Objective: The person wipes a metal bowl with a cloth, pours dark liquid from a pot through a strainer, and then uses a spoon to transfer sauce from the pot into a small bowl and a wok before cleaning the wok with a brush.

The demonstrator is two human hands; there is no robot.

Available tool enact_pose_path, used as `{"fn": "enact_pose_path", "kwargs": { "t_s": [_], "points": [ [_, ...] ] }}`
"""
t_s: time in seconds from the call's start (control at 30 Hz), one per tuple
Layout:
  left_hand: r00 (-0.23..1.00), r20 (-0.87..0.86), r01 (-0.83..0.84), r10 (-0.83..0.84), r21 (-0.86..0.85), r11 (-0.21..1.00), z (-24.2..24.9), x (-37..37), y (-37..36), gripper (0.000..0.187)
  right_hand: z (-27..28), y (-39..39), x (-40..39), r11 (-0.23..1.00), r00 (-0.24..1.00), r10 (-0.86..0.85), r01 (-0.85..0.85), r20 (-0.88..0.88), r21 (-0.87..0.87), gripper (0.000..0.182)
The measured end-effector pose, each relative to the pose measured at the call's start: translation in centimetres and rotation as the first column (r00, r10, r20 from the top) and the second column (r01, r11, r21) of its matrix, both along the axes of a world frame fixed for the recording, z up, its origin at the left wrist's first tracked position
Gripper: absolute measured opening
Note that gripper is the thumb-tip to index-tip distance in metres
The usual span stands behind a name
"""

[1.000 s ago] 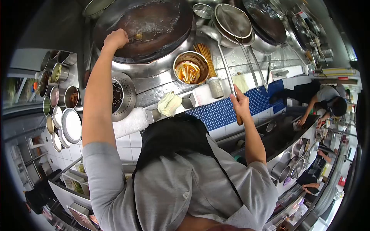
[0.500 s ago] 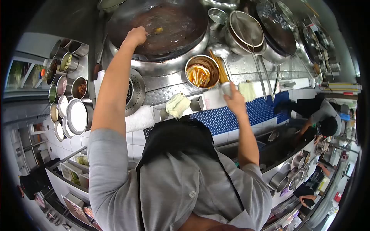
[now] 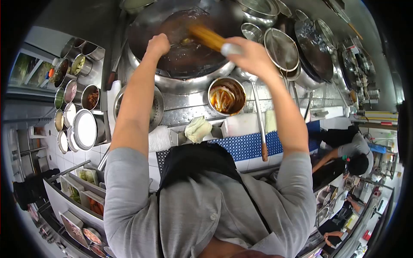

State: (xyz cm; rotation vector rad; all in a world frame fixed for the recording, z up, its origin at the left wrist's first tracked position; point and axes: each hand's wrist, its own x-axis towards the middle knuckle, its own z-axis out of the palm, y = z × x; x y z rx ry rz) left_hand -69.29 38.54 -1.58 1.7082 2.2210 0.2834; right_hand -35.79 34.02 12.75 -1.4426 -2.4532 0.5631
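My right hand (image 3: 250, 56) is wrapped round the white handle of a bamboo wok brush (image 3: 208, 37). The brush is smeared by motion, its brown bristles reaching over the wok (image 3: 189, 64). Over the left part of the wok my left hand (image 3: 158, 45) is closed; a thin dark line runs from it towards a small yellow bit (image 3: 186, 41) in the wok, but I cannot tell what it grips. A steel pot (image 3: 241, 92) with reddish-brown sauce smeared inside stands below the wok. Beside it lies a ladle (image 3: 259, 116) with a wooden handle end.
A wire strainer (image 3: 282, 49) rests on a bowl at right, near another wok (image 3: 314, 47). Several ingredient pots, one of them white (image 3: 84, 129), stand at left. A crumpled cloth (image 3: 198, 130) lies at the counter edge. A person (image 3: 355, 150) bends over at far right.
My right hand has lifted the bamboo brush from beside the sauce pot, up and left over the wok. The ladle's wooden handle end now shows. My left hand stays over the wok.
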Motion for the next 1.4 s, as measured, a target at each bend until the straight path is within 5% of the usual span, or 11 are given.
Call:
{"fn": "enact_pose_path", "kwargs": {
  "t_s": [0.07,0.27,0.57,0.7,0.8,0.83,0.97,1.07,1.2,1.3,1.4],
  "points": [
    [0.999,0.005,-0.034,0.034,-0.005,0.999,-0.4,0.2,0.2,0.030,-3.7,4.0,-5.0,0.965,0.956,0.208,-0.235,0.207,0.114,0.041],
    [0.996,-0.069,-0.047,0.050,0.054,0.997,1.2,-0.1,-1.1,0.028,-1.2,7.4,-9.3,0.968,0.903,0.176,-0.231,0.392,0.097,0.036],
    [0.991,-0.092,-0.087,0.099,0.127,0.988,-0.9,-1.8,0.5,0.016,-2.9,5.3,-9.0,0.925,0.914,0.312,-0.355,0.260,0.137,0.028],
    [0.988,-0.084,-0.120,0.131,0.127,0.985,-1.6,-1.5,-0.8,0.016,-2.7,7.8,-8.5,0.952,0.921,0.180,-0.251,0.344,0.175,0.028],
    [0.994,-0.081,-0.062,0.074,0.144,0.988,-1.6,-1.5,-0.4,0.017,-2.8,4.3,-8.7,0.906,0.911,0.285,-0.358,0.299,0.226,0.026],
    [0.994,-0.084,-0.054,0.066,0.141,0.989,-1.4,-1.6,0.0,0.018,-3.3,4.4,-8.9,0.931,0.898,0.294,-0.347,0.326,0.116,0.028],
    [0.996,-0.084,-0.005,0.013,0.092,0.996,-0.3,-0.7,-1.9,0.024,-2.0,6.1,-9.2,0.958,0.921,0.158,-0.231,0.356,0.171,0.029],
    [0.995,-0.098,0.045,-0.036,0.096,0.994,0.0,-0.1,-2.2,0.022,-2.9,3.3,-9.4,0.921,0.901,0.297,-0.358,0.318,0.153,0.027],
    [0.988,-0.150,0.062,-0.043,0.122,0.991,1.5,0.3,-2.5,0.022,-1.8,5.4,-9.6,0.955,0.935,0.155,-0.225,0.319,0.195,0.026],
    [0.977,-0.181,0.146,-0.117,0.156,0.977,-0.5,-0.4,-2.5,0.020,-2.4,2.8,-9.9,0.926,0.917,0.270,-0.331,0.293,0.182,0.024],
    [0.984,-0.164,0.099,-0.075,0.142,0.985,-0.2,-0.1,-2.9,0.018,-2.4,4.6,-9.7,0.964,0.933,0.174,-0.227,0.317,0.139,0.025]
  ]
}}
